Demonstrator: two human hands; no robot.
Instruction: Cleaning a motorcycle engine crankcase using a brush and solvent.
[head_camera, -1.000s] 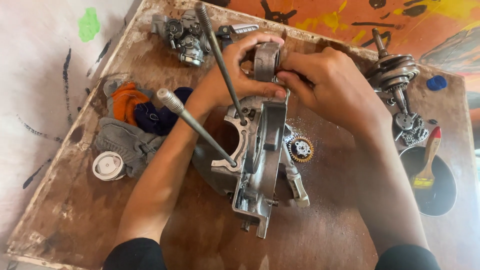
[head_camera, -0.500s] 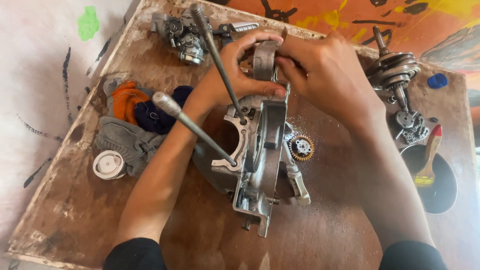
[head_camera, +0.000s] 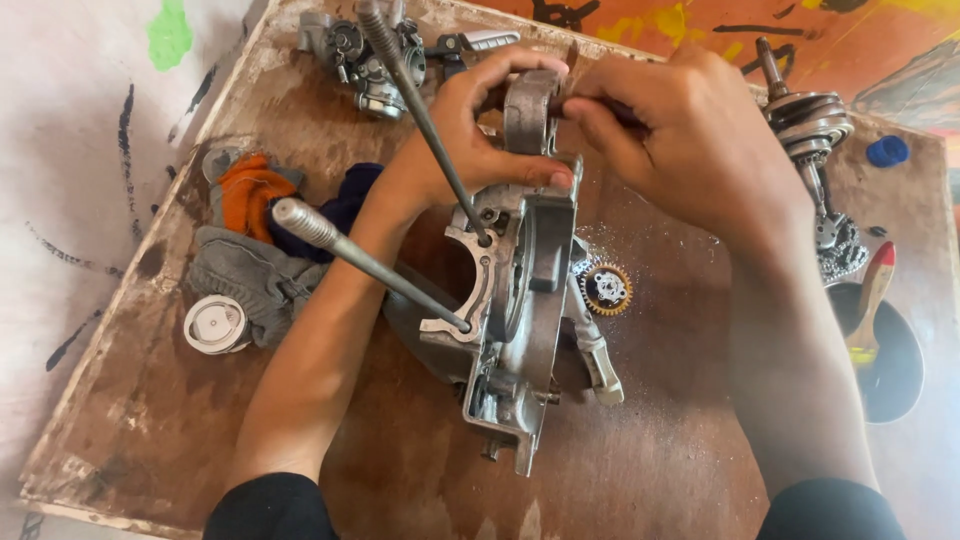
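A grey metal engine crankcase (head_camera: 515, 330) stands on edge in the middle of a worn wooden board (head_camera: 650, 460). Two long steel studs (head_camera: 375, 262) stick up out of it toward me. My left hand (head_camera: 470, 135) wraps around the top of the case and grips a round grey metal part (head_camera: 528, 110) seated there. My right hand (head_camera: 690, 140) pinches something small against that same round part from the right; the item under its fingertips is hidden.
A toothed gear (head_camera: 606, 290) lies right of the case. A crankshaft (head_camera: 815, 150), blue cap (head_camera: 886, 150) and a dark bowl with a brush (head_camera: 872, 300) sit at right. Rags (head_camera: 250, 250), a round piston (head_camera: 215, 324) and a carburettor (head_camera: 365, 50) lie at left.
Both hands have stayed on the round part atop the case, with only slight finger shifts. The case and studs have not moved.
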